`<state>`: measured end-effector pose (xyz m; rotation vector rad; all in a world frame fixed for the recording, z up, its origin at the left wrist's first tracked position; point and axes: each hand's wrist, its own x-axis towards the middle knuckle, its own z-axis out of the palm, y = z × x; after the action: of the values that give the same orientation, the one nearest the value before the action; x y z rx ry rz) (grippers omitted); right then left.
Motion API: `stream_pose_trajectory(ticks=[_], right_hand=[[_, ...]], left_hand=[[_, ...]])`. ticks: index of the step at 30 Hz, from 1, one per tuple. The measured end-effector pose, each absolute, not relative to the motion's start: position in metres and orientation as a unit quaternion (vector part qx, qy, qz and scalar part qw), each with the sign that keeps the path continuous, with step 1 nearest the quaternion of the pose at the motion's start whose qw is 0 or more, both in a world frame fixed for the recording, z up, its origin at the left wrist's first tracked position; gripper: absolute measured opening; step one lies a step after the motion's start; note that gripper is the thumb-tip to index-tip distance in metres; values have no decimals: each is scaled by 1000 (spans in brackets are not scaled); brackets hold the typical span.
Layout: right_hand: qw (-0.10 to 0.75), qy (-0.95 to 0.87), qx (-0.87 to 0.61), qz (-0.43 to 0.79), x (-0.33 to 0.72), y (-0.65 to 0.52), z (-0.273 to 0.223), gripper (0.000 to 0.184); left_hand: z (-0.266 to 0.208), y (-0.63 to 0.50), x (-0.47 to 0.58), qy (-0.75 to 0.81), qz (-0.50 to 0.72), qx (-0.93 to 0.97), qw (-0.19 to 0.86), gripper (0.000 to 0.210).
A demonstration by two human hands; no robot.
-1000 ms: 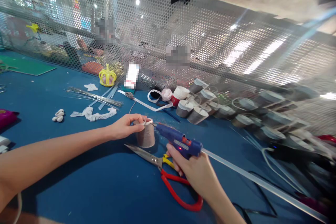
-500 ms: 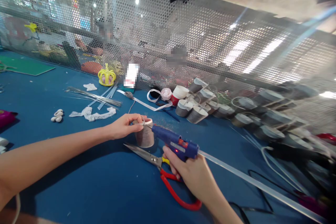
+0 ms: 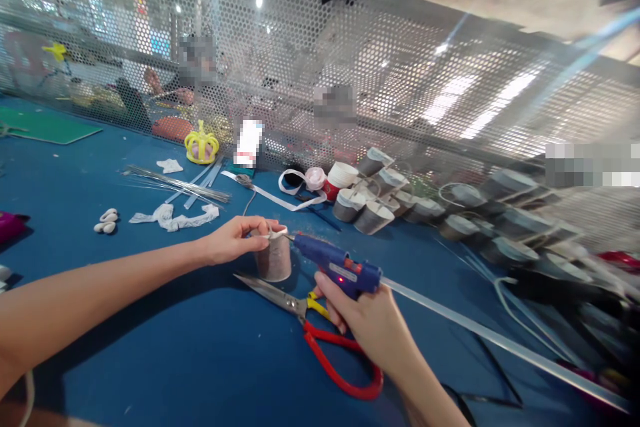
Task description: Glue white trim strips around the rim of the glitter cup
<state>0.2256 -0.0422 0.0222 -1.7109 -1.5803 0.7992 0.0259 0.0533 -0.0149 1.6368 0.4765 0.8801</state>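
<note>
My left hand (image 3: 243, 239) pinches the rim of a small grey fabric-covered cup (image 3: 274, 260) that stands on the blue table. A thin grey cord (image 3: 250, 202) runs from these fingers back to a small coil. In my right hand (image 3: 367, 320) is a blue hot glue gun (image 3: 333, 261), gripped by its handle, with its red light lit. Its nozzle points left at the cup's rim, very close to it; whether they touch I cannot tell. A long clear glue stick (image 3: 475, 327) trails from its back. Red-handled scissors (image 3: 293, 305) lie below the gun, partly under my right hand.
Several grey cups (image 3: 375, 215) are heaped at the back right, before a perforated metal screen (image 3: 280, 60). White lace (image 3: 173, 216), thin wires (image 3: 180, 183) and a yellow crown-shaped piece (image 3: 201, 145) lie at the left. A black cable (image 3: 500, 363) crosses the right side. People sit beyond the screen.
The glue gun has drawn back slightly to the right, so its nozzle shows beside the cup's rim. My left hand stays on the cup.
</note>
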Motion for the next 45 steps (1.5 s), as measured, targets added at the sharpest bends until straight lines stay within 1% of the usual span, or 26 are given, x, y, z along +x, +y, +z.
stream_pose_trajectory(ticks=[9, 15, 19, 25, 30, 33, 41, 45], right_hand=[[326, -597, -660, 319, 226, -43, 19, 34], [332, -601, -660, 305, 227, -42, 21, 33], [307, -623, -659, 289, 221, -46, 25, 33], [307, -649, -639, 278, 212, -51, 30, 27], [310, -624, -662, 276, 218, -48, 25, 34], [317, -608, -665, 296, 225, -44, 21, 33], [336, -611, -657, 288, 231, -37, 17, 33], [329, -611, -661, 286, 225, -42, 17, 33]], left_hand=[[-15, 54, 27, 194, 377, 698, 577, 11], [-15, 53, 27, 193, 378, 702, 572, 12], [-15, 53, 26, 192, 378, 707, 567, 11], [-14, 53, 26, 193, 377, 711, 562, 12], [-13, 53, 27, 190, 375, 705, 571, 13], [-15, 53, 27, 188, 377, 703, 574, 12], [-16, 54, 26, 189, 381, 706, 567, 12], [-17, 54, 26, 193, 379, 710, 561, 12]])
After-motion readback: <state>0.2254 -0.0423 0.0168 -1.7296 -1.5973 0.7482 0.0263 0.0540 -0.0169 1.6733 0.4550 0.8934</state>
